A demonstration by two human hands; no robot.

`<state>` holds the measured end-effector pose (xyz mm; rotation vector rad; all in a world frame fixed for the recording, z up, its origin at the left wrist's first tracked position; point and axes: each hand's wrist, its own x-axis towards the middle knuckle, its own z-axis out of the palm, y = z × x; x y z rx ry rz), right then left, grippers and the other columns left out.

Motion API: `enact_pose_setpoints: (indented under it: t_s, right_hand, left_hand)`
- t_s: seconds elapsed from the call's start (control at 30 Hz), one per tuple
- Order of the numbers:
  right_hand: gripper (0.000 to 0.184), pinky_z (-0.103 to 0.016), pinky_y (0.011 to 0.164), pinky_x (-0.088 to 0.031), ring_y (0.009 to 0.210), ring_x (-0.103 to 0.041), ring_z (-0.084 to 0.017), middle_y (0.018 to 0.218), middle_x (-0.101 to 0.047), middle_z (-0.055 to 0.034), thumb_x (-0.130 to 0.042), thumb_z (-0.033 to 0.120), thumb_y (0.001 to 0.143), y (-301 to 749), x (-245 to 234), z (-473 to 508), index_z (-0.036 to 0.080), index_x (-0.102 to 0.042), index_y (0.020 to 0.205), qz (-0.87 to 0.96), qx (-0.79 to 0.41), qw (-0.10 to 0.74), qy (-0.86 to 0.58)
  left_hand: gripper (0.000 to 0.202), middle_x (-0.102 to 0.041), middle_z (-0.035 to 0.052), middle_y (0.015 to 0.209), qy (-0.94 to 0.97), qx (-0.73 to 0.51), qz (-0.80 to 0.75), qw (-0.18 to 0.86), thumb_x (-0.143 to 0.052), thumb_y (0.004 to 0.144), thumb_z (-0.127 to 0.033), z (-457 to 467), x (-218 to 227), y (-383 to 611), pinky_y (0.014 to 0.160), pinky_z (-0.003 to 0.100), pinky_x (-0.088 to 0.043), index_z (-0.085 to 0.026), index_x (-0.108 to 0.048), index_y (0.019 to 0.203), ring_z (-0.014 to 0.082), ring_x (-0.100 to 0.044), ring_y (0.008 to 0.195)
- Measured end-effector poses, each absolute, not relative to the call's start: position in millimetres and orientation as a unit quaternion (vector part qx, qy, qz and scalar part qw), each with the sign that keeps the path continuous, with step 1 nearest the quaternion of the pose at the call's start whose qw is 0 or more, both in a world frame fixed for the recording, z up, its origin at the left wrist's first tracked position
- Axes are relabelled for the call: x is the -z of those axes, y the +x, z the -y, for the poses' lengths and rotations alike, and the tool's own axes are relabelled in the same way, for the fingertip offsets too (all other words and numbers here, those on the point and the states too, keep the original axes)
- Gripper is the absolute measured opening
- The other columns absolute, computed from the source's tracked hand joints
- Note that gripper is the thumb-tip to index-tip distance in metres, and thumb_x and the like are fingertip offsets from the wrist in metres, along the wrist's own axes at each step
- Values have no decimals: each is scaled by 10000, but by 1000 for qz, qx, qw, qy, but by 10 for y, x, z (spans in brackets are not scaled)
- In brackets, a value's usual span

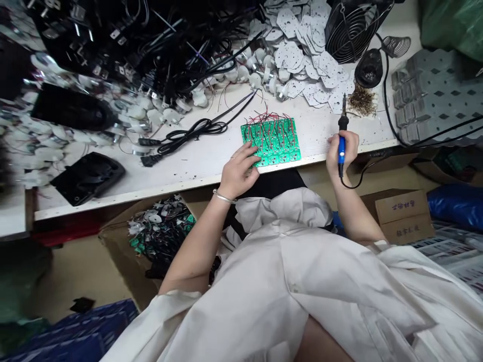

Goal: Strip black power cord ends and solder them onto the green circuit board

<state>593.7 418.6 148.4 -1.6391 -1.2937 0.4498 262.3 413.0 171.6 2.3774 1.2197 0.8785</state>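
A green circuit board with several red and black wires lies at the near edge of the white workbench. My left hand rests on the board's near left corner, fingers spread flat. My right hand grips a blue-handled soldering iron upright, tip pointing away, just right of the board and not touching it. Its black cord loops down below the bench edge.
Black power cords pile up at the back left, white round parts at the back centre. A black fan, an iron stand and brass wool sit back right. Cardboard boxes stand under the bench.
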Motion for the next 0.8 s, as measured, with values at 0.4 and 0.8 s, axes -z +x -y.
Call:
enact_pose_setpoints:
  t_s: [0.4,0.8]
  right_hand:
    - [477,-462,916,-531,951,-614,-269,984,-565,-144,-390,572,962,5844,-1432,-4210,205,-682,1045,523,13,468,-713]
    - [342,-456,824,-584,884,-684,-255,892,-640,-90,-494,558,917,5719,-1544,-4113,285,-677,1014,560,7,497,-663]
  left_hand:
    - [278,-678,119,1330,842,-300,-439,93,-555,905,-189,-4031,-1694,2746,1138,504,-523,-197,-642,1169,304,-532,1428]
    - [204,-698,73,1178,794,-321,-516,29,-508,1007,-297,-4487,-2114,2433,1032,421,-541,-228,-626,1158,211,-658,1146]
